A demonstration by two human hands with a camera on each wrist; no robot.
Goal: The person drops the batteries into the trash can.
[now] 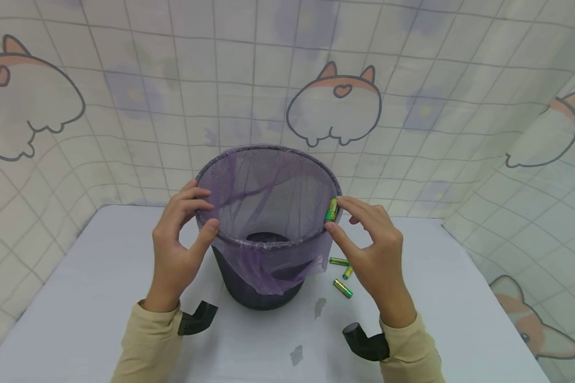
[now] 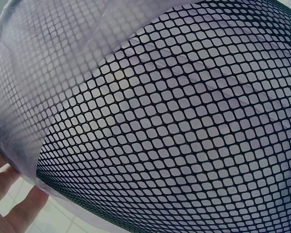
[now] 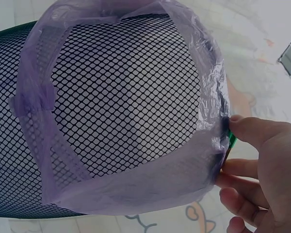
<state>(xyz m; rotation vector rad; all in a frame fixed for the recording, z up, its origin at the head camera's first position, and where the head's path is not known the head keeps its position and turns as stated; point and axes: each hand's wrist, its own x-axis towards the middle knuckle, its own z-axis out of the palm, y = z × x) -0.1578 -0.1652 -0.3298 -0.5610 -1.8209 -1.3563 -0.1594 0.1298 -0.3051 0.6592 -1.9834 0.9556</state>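
Observation:
A dark mesh trash bin [image 1: 263,300] stands upright on the table, lined with a thin purple plastic bag [image 1: 268,266] folded over its rim. My left hand [image 1: 179,242] holds the rim on the left side, thumb toward the front; in the left wrist view its fingertips [image 2: 31,206] touch the bag-covered edge. On the right side of the rim, my right hand [image 1: 371,244] pinches a green battery [image 1: 332,210] between thumb and fingers. In the right wrist view only a sliver of the battery [image 3: 232,140] shows beside the bag.
To the right of the bin lie several loose green batteries [image 1: 342,288], partly near the right hand. The white table [image 1: 124,255] backs onto a checked curtain [image 1: 249,96] with cartoon prints. Small grey marks [image 1: 296,355] show on the tabletop in front.

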